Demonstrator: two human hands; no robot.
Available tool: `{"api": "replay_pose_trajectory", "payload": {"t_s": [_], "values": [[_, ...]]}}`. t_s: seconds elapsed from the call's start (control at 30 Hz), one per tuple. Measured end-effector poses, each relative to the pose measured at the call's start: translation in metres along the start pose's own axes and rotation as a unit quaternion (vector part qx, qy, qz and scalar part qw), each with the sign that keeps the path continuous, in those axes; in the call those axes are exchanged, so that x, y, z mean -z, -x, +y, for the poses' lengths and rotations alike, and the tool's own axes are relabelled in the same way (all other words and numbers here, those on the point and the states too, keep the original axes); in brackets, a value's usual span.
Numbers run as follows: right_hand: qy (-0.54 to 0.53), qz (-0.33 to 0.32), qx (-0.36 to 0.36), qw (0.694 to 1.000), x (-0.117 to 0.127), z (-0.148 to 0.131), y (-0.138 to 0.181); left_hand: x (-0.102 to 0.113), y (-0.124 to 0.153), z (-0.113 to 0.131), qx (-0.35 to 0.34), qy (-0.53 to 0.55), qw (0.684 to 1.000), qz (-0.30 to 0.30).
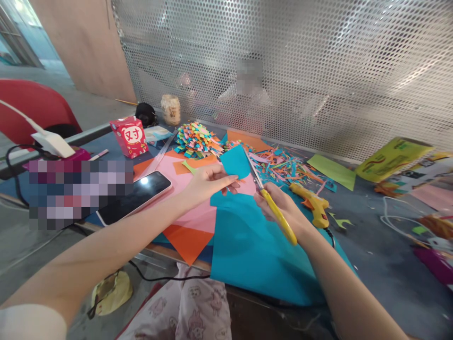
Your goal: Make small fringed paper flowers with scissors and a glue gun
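My left hand (208,183) pinches a small piece of teal paper (235,163) and holds it up over the table. My right hand (279,205) grips yellow-handled scissors (272,205), whose blades point up along the right edge of that piece. Below both hands lies a large teal sheet (255,255) that overhangs the near table edge, on top of a pink sheet (198,215) and an orange sheet (186,241).
A phone (136,196) lies left of the sheets, a red carton (130,136) behind it. A pile of coloured paper bits (196,139) and loose scraps (283,165) sit farther back. A yellow glue gun (313,203) lies right of my hand. A perforated metal screen (318,61) backs the table.
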State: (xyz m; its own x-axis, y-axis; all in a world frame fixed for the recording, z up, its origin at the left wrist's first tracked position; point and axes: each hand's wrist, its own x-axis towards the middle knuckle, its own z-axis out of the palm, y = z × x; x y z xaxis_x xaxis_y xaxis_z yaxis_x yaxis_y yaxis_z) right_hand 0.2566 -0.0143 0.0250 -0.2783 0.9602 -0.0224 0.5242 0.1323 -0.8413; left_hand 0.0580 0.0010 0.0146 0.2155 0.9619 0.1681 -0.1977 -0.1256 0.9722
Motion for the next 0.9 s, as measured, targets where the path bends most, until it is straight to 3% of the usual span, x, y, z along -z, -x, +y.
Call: {"api": "replay_pose_trajectory", "payload": {"t_s": [0.9], "values": [[0.022, 0.022, 0.007, 0.999, 0.0062, 0.0011, 0.0013, 0.0034, -0.0047, -0.0019, -0.019, 0.038, 0.999, 0.007]]}}
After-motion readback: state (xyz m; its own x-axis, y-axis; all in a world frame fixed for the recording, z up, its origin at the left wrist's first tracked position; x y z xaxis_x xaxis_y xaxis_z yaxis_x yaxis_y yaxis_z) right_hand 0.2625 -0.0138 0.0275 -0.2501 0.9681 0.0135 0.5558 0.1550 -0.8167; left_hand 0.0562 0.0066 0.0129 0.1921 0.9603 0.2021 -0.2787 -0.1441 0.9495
